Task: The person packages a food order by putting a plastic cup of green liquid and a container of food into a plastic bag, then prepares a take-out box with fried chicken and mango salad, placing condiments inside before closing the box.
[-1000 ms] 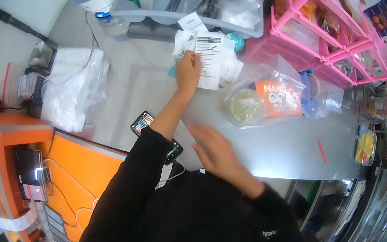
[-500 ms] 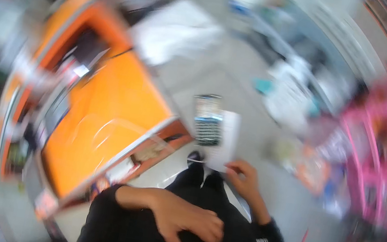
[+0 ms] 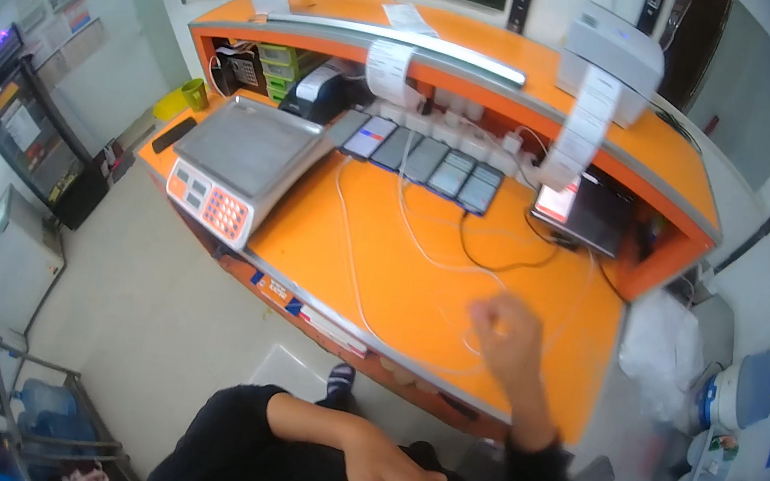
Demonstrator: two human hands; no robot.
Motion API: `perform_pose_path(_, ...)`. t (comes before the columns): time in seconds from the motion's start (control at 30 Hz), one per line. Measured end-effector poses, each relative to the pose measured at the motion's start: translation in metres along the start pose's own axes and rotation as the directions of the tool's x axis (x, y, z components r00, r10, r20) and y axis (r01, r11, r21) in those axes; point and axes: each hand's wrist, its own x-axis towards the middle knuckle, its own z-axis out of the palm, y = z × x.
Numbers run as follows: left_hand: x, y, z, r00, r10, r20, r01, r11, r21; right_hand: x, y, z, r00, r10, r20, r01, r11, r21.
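Observation:
My right hand (image 3: pixel 505 332) is raised over the right part of the orange counter (image 3: pixel 324 241), smeared by motion. Its fingers look curled in; whether anything is between them I cannot make out. Thin white cables (image 3: pixel 407 231) cross the counter close to it. My left hand (image 3: pixel 396 479) rests on my dark clothing at the lap, thumb apart from the loosely bent fingers, holding nothing visible. Beyond the right hand, several phones (image 3: pixel 479 190) lie in a row, a black cable (image 3: pixel 478 258) running from one of them. A weighing scale (image 3: pixel 224 215) occupies the counter's left end.
A white printer (image 3: pixel 613 57) on the upper shelf lets a long paper strip (image 3: pixel 585 121) hang down by a dark glossy screen (image 3: pixel 600 219). A small black printer (image 3: pixel 319 87) stands behind the scale. White bags (image 3: pixel 661 345) lie right of the counter; a metal rack (image 3: pixel 46 408) is lower left.
The view has swung from the floor to the counter. My right hand has gone from beside a white strip near my feet to above the counter. My left hand stays at my lap.

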Motion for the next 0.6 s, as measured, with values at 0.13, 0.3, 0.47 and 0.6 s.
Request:
perform_pose_path(0.13, -0.135, 0.052, -0.036, 0.935, 0.071, -0.347, -0.003, 0.981, 0.194, 0.245, 0.024, 0.073, 0.979, -0.148, -0.141, 0.137, 0.987, -0.085)
perform_pose_path(0.3, -0.267, 0.094, -0.033, 0.567, 0.284, -0.773, -0.024, 0.944, 0.329, 0.456, 0.097, 0.132, 0.938, 0.293, -0.185, -0.347, 0.78, -0.521)
perform_pose_path(0.47, -0.315, 0.109, -0.046, 0.359, 0.34, -0.869, 0.0, 0.931, 0.365, 0.5, 0.127, 0.147, 0.774, 0.627, 0.088, -0.482, 0.673, -0.56)
perform_pose_path(0.6, -0.308, 0.121, -0.103, 0.162, 0.277, -0.947, -0.093, 0.96, 0.265, 0.47, 0.101, 0.118, 0.986, 0.03, -0.166, -0.125, 0.788, -0.603)
